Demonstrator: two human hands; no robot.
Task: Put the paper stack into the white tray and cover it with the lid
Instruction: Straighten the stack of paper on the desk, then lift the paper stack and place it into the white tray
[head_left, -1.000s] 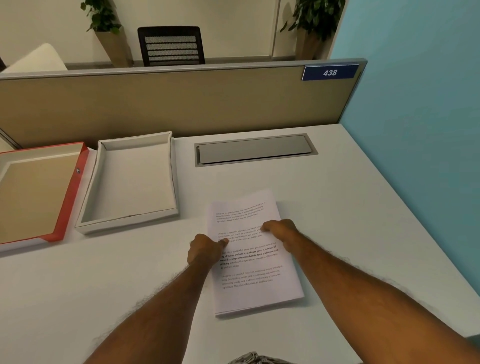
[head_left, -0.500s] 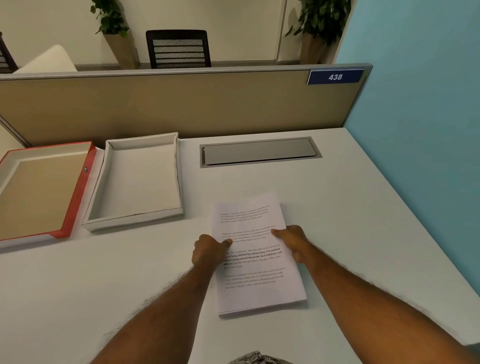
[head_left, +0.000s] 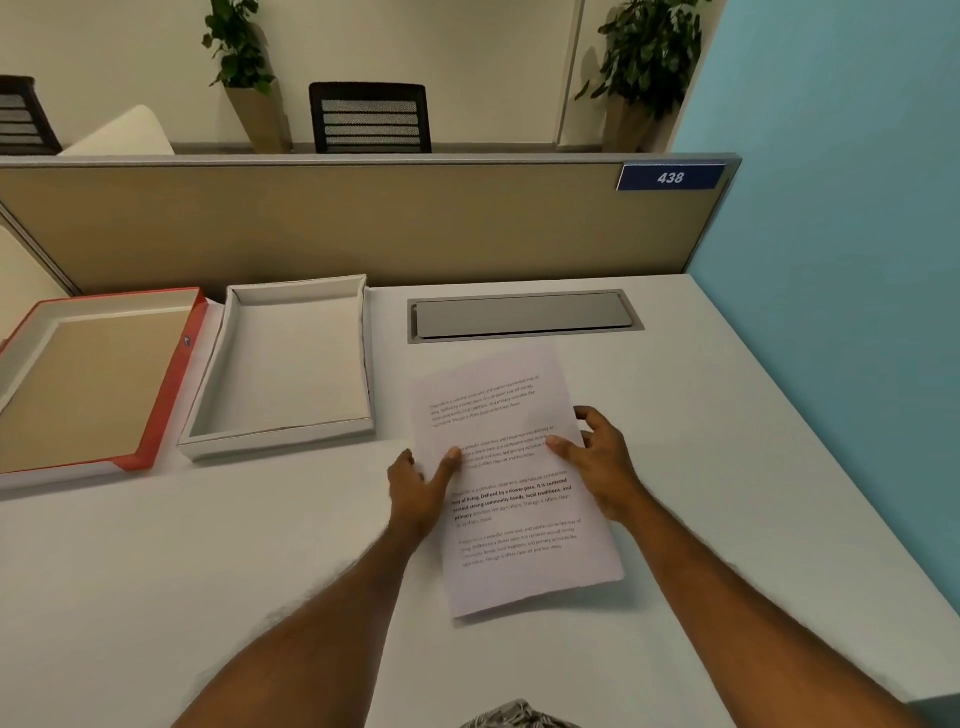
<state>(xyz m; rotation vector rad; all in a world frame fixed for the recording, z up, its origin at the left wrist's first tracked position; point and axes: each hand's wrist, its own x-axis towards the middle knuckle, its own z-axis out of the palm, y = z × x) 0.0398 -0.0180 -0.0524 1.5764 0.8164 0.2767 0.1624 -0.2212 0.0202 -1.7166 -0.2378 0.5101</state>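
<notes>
A printed paper stack (head_left: 511, 514) is in the middle of the white desk, raised off the surface and casting a shadow below it. My left hand (head_left: 420, 488) grips its left edge, thumb on top. My right hand (head_left: 602, 462) grips its right edge, thumb on the page and fingers curled under. The white tray (head_left: 363, 364) stands empty to the left of the stack. Further left lies the red-edged lid (head_left: 179, 379), upside down with its brown inside showing.
A grey cable hatch (head_left: 524, 315) is set into the desk behind the paper. A tan partition (head_left: 363, 223) closes the back of the desk and a blue wall (head_left: 841, 260) runs along the right. The desk's right edge slants toward me.
Both hands have shifted from pressing on the page to gripping its side edges. The stack has come up off the desk and moved slightly away from me.
</notes>
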